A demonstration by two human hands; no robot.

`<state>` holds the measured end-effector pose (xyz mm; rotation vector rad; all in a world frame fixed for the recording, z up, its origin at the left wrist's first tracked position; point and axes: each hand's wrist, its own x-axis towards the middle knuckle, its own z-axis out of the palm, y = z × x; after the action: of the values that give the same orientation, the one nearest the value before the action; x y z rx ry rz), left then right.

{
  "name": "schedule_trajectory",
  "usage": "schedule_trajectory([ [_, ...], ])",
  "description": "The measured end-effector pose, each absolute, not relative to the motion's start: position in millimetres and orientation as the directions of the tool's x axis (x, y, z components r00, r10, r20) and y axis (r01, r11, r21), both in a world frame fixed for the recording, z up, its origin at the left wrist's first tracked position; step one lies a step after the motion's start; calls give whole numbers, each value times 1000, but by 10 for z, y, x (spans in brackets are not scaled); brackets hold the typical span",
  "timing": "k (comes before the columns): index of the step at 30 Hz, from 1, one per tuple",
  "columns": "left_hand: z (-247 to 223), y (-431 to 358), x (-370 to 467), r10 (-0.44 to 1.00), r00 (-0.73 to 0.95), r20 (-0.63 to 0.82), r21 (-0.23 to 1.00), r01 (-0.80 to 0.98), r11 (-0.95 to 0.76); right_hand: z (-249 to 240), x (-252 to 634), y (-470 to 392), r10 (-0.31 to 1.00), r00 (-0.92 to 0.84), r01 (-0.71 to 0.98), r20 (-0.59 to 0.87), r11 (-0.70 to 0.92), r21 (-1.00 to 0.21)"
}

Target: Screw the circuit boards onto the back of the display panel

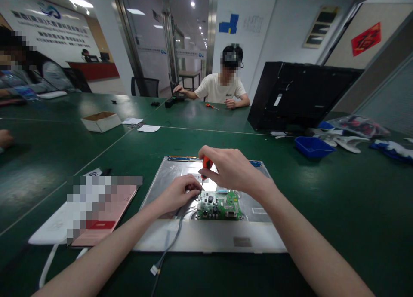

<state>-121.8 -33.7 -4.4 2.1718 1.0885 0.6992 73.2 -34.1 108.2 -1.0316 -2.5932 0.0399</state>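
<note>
A flat metal display panel (213,237) lies on the green table with a green circuit board (219,205) on its middle. My right hand (224,166) grips an orange and black screwdriver (207,163), held upright with its tip down at the board's upper left corner. Close by on the left, my left hand (180,193) has its thumb and fingers pinched together beside the tip; what lies between them, if anything, is too small to make out. A grey cable (177,237) runs from the board's left side over the panel's front edge to a white connector (154,270).
Left of the panel lie a white device (48,228) and a pink item (124,202). Farther off are an open box (101,121), papers (149,128), a blue tray (313,147) and a large black monitor (300,95). A person (222,84) sits opposite; others are at the left.
</note>
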Motion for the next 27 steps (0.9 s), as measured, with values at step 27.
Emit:
schedule_trajectory([
  [27,-62,-318,-1229,813,553,185,730,477,-490,1097,761,-360,651,-705,625,283,758,-186],
])
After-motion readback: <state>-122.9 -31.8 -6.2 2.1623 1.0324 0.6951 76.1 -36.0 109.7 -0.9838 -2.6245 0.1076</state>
